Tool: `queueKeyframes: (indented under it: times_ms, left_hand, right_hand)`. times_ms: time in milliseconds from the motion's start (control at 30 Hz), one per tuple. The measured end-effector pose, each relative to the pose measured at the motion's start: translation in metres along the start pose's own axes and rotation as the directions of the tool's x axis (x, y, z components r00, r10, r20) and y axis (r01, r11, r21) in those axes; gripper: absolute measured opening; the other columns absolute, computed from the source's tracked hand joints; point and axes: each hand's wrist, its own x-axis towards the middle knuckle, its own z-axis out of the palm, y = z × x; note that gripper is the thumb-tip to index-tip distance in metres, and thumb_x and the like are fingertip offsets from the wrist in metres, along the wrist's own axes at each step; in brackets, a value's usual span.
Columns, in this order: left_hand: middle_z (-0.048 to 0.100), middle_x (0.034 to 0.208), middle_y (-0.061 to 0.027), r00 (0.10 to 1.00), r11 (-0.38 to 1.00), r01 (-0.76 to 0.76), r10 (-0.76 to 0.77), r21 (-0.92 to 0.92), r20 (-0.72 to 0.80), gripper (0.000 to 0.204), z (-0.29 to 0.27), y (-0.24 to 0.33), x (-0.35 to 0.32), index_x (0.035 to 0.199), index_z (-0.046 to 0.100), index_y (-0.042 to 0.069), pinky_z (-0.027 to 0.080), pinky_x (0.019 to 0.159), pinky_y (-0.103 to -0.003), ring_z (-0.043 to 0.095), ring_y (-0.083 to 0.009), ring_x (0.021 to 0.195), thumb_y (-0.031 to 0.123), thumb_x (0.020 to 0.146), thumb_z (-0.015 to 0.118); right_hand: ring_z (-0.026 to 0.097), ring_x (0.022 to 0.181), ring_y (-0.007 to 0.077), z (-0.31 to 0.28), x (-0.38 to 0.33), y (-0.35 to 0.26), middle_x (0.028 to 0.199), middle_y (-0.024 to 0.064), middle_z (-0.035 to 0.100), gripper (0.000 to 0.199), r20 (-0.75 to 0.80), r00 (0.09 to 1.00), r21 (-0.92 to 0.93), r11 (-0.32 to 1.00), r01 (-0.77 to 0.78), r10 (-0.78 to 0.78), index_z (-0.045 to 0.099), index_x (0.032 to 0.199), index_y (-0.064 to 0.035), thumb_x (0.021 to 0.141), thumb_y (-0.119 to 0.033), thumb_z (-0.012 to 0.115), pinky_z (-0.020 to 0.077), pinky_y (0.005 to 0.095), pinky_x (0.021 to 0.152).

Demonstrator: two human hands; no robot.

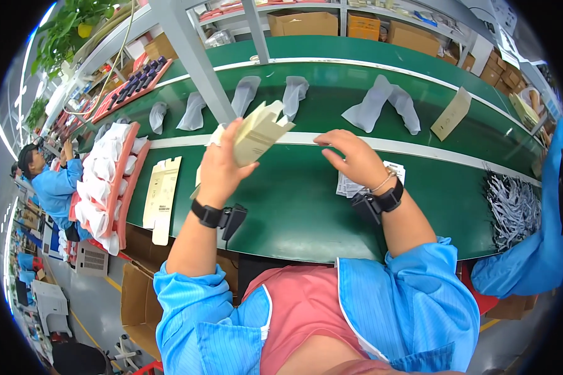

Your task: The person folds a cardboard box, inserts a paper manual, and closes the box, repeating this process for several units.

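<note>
I have my left hand grasping a half-folded beige carton, raised above the near edge of the green workbench. My right hand hovers empty, fingers spread, just over white leaflets; I judge a steady carton grip best.

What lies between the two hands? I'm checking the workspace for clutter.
Only bare green bench separates the left hand, holding a cream carton, from the right hand, in the head view.

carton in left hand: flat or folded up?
Partly folded up. The cream carton in the left hand shows angled panels and raised flaps, not one flat sheet.
</note>
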Motion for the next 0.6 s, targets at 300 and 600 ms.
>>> queueKeyframes:
  times_ms: [300,600]
  left_hand:
    - [0.054,0.108,-0.0159,0.978,0.991,-0.127,0.117,-0.050,-0.175,0.091,0.061,0.041,0.030,0.137,0.042,0.017,0.048,0.079,-0.046,0.054,-0.0374,0.094,0.011,0.056,0.085]
    - [0.054,0.113,-0.0169,0.931,0.941,-0.324,0.298,-0.102,-0.211,0.077,0.089,0.051,0.017,0.127,0.056,0.025,0.049,0.085,-0.044,0.055,-0.0368,0.103,0.005,0.057,0.078]
  right_hand:
    - [0.039,0.126,0.0335,0.020,0.000,-0.012,0.143,0.0157,0.031,0.061,-0.269,0.960,0.047,0.996,-0.074,0.084,0.043,0.135,-0.0070,0.080,-0.011,0.069,0.0392,0.0396,0.102]
    - [0.030,0.132,0.0426,0.040,-0.005,-0.001,0.147,0.0206,0.022,0.037,-0.345,0.939,-0.123,0.992,-0.027,-0.017,0.059,0.102,-0.0009,0.072,-0.014,0.075,0.0342,0.0466,0.104]
